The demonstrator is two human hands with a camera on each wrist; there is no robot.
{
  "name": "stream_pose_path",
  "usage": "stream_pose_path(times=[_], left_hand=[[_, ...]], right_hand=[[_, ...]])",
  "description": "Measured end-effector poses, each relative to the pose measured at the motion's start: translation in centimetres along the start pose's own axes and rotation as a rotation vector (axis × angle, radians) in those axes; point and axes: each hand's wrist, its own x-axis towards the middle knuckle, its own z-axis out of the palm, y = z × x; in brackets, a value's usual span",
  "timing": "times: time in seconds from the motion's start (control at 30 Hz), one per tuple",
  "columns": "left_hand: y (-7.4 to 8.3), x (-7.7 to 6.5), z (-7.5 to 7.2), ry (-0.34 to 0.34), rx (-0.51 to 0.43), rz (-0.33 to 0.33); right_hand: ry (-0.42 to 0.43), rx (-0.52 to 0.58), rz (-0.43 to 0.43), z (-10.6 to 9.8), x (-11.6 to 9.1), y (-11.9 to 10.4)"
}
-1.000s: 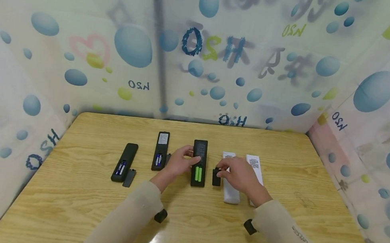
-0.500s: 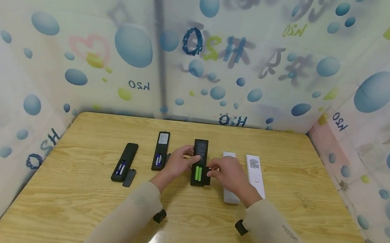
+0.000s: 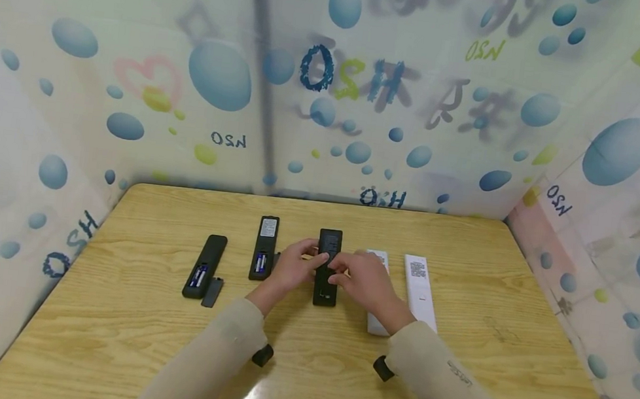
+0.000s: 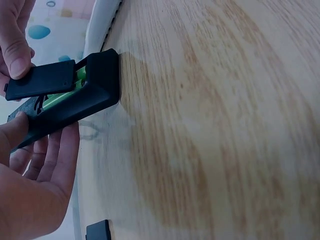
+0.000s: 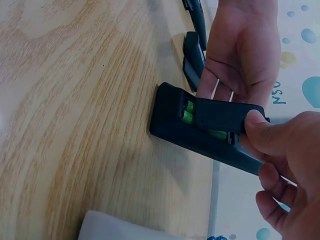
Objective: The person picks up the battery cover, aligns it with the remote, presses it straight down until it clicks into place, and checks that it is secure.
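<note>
My left hand grips a black remote control by its sides, back face up, thumb on its edge. The remote's lower end sits at the table in the left wrist view. Between thumb and fingers my right hand pinches a black battery cover. That cover lies slantwise over the battery compartment, not flush with it. Green batteries show beneath and beside the cover in both wrist views.
Left of the hands lie two black remotes, one nearer and one farther, with blue batteries exposed. A loose cover is beside the nearer. Two white remotes, one partly hidden and one in full view, lie right on the wooden table.
My right hand has carried the battery cover leftward from beside the black remote to over its compartment, hiding the green batteries in the head view. The left hand has stayed put.
</note>
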Motion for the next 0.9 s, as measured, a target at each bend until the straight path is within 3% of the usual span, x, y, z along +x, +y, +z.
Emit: stream_pose_path(times=[0.33, 0.73, 0.9], left_hand=[[0.0, 0.0, 0.1, -0.001, -0.007, 0.003], [-0.1, -0.1, -0.1, -0.006, 0.007, 0.000], [0.0, 0.0, 0.0, -0.005, 0.014, 0.003]], right_hand=[[0.029, -0.046, -0.010, 0.5, 0.1, -0.2], [-0.008, -0.082, -0.030, 1.2, 0.0, -0.2], [0.015, -0.145, -0.032, 1.0, 0.1, -0.3]])
